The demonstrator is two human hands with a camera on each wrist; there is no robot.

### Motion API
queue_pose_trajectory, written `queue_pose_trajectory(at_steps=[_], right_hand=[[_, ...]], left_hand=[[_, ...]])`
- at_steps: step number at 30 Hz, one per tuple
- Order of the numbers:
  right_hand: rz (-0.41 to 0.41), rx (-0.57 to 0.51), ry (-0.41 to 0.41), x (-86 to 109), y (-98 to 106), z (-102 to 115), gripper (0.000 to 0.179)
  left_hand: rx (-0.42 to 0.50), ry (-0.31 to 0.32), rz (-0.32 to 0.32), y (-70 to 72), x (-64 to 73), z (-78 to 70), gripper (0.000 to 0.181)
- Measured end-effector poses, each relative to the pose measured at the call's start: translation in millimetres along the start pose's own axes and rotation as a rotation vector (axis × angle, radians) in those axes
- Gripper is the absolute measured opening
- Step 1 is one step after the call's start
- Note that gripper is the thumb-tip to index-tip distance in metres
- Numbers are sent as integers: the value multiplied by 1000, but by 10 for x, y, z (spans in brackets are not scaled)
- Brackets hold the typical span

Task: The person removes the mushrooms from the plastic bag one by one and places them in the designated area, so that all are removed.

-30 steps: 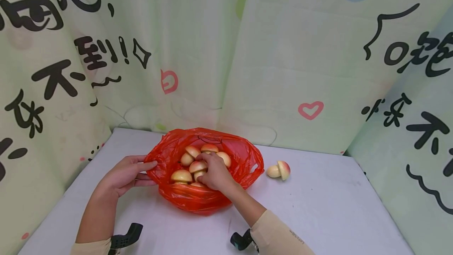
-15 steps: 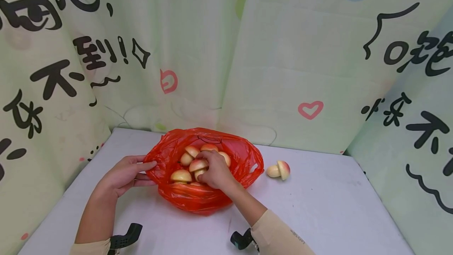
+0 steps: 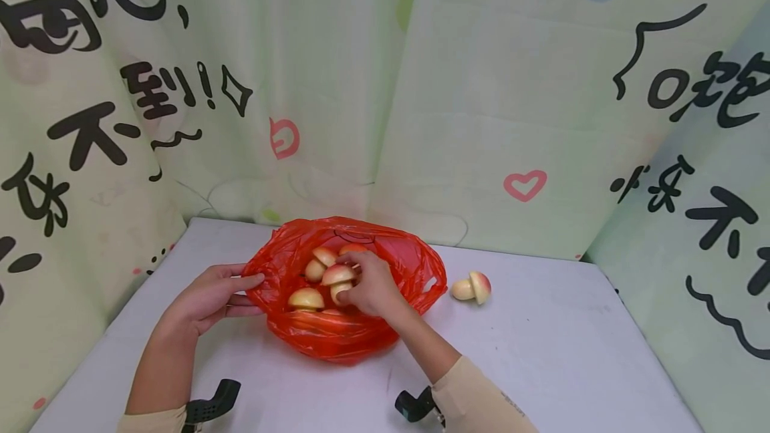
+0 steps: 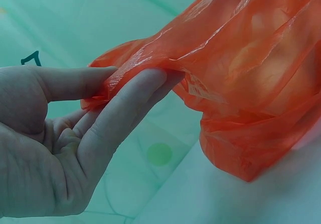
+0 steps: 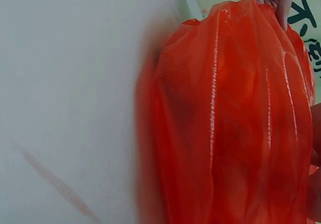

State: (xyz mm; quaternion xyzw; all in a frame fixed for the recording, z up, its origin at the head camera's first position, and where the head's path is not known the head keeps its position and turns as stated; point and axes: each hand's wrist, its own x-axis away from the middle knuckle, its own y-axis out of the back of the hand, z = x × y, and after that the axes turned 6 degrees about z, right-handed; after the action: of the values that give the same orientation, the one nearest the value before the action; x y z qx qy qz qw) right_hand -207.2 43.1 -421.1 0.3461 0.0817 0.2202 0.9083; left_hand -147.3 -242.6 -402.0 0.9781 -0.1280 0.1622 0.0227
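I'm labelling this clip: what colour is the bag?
The bag is red, seen best in the head view.

One red bag (image 3: 337, 343), two hands (image 3: 216, 296) (image 3: 374, 284), at least five mushrooms (image 3: 478, 287)

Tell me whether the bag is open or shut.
Open: mushrooms show inside the bag in the head view, and the left hand holds its side.

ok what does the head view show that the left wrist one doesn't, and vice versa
Head view only: the loose mushroom on the table, bare mushrooms in the bag, and the right hand holding one.
Left wrist view only: a close look at the plastic between the left hand's fingers, and blurred pale shapes through the bag's wall beside it.
Both: the left hand pinching the bag, some table, the curtain.
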Motion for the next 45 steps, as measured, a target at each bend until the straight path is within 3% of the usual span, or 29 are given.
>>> queue_pose_trajectory(at_steps=[11, 20, 26, 32, 45], right_hand=[[-6, -71, -32, 88, 103, 22, 59], [-21, -93, -13, 209, 281, 23, 53], [-78, -84, 11, 313, 420, 10, 52], [-150, -106, -16, 471, 590, -35, 55], [-215, -87, -59, 770, 959, -212, 54]], left_hand=[[7, -1, 8, 14, -8, 21, 62], [15, 8, 13, 24, -15, 11, 63], [0, 6, 7, 32, -16, 5, 62], [13, 27, 0, 25, -22, 8, 63], [25, 27, 6, 12, 1, -13, 64]])
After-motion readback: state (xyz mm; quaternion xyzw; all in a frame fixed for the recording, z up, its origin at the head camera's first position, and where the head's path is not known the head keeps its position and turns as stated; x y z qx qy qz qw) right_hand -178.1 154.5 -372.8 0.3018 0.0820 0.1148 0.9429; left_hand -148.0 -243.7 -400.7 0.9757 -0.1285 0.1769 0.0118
